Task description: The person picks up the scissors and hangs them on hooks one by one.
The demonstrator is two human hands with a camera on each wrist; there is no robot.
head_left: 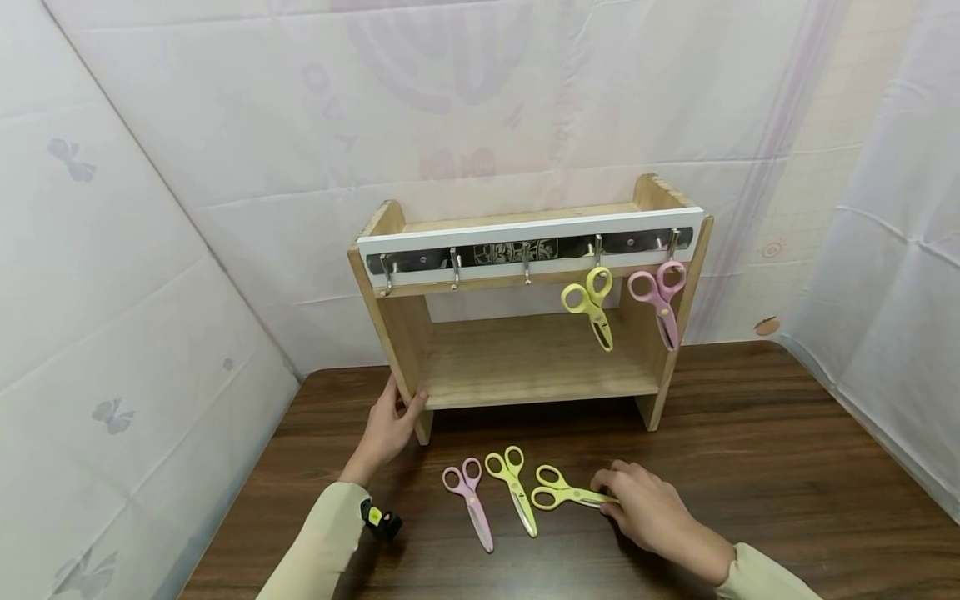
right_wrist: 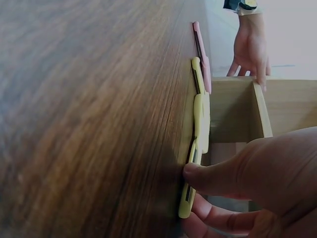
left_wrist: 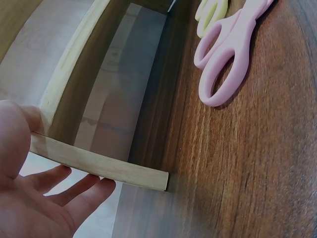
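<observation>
At the left, the left hand (head_left: 385, 432) grips the wooden rack (head_left: 540, 358) by its upright; a loosened hold could let it shift. Next lie pink scissors (head_left: 471, 497) and middle yellow scissors (head_left: 517, 485), which the outer yellow scissors (head_left: 574, 494), blade-pinched by the right hand (head_left: 647, 507), might snag if dragged leftward. Rightward, the worktop (head_left: 757, 425) leaves room to its edge.

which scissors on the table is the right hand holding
The rightmost yellow loop-handled scissors on the brown wood-grain table: the right hand pinches their blades; the middle yellow pair and left pink pair lie untouched.
</observation>
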